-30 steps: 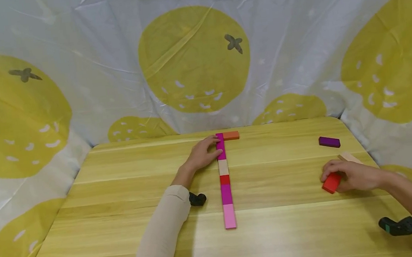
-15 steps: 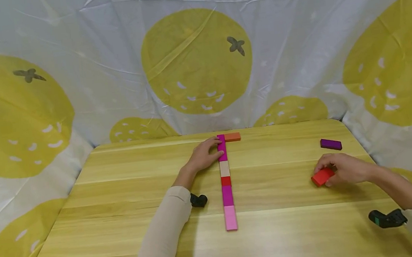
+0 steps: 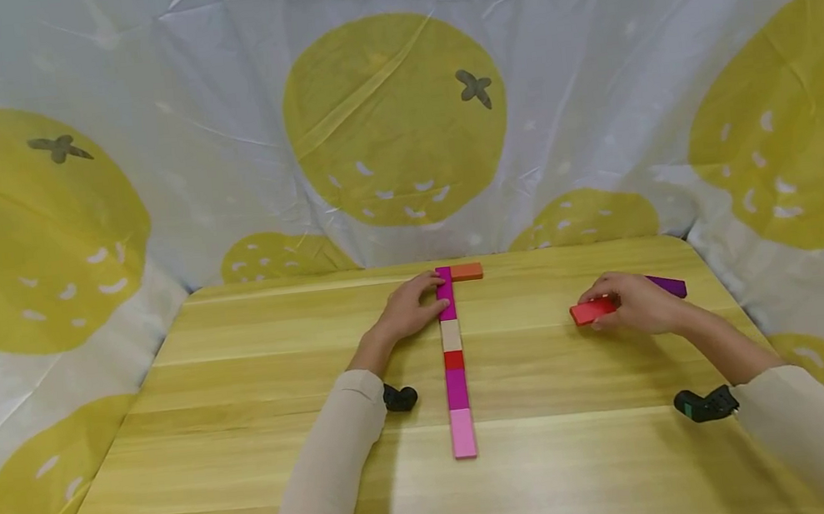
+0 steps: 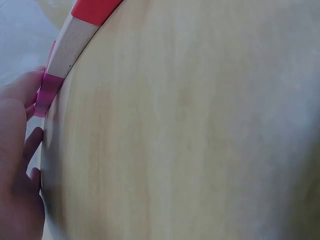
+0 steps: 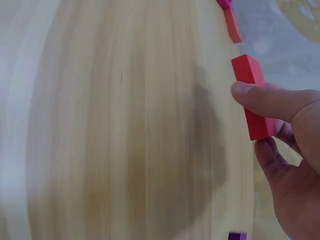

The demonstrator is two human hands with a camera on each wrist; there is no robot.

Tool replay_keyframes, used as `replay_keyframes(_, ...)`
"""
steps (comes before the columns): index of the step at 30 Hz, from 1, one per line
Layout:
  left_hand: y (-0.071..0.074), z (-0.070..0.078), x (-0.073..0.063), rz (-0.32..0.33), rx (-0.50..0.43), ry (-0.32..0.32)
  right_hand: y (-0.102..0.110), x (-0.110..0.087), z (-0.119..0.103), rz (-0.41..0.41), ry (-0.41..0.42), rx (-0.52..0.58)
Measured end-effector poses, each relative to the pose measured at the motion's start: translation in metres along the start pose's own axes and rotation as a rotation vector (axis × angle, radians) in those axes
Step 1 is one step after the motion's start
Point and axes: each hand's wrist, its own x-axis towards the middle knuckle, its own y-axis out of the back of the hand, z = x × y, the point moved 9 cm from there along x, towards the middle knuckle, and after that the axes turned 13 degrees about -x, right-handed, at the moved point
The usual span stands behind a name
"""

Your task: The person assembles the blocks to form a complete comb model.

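My right hand (image 3: 635, 302) pinches a red block (image 3: 591, 311) above the right part of the table. In the right wrist view the thumb lies across this block's face, with fingers behind it. My left hand (image 3: 410, 307) rests its thumb and fingertips on the magenta block (image 3: 447, 308) at the far end of a line of blocks. Nearer in that line come a beige block (image 3: 451, 335), a small red block (image 3: 454, 360), another magenta block (image 3: 457, 389) and a pink block (image 3: 463, 433). An orange block (image 3: 467, 272) juts right from the far end.
A purple block (image 3: 669, 286) lies partly behind my right hand, towards the table's right edge. The wooden table (image 3: 252, 458) ends at the back against a hanging cloth (image 3: 217, 127) printed with yellow fruit. Dark wrist devices (image 3: 705, 405) stick out from both sleeves.
My right hand has carried the red block left and away from me. A beige piece visible beside that hand earlier no longer shows. The left hand stays at the magenta block.
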Motion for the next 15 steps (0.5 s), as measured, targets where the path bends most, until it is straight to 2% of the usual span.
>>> replay_keyframes(6, 0.000, -0.002, 0.000, -0.004, 0.031, 0.004, -0.009, 0.028, -0.014, 0.069, 0.012, 0.011)
replay_keyframes(15, 0.000, -0.004, 0.002, 0.007, 0.024, -0.008, -0.022, 0.062, -0.029, 0.134, 0.033, 0.022)
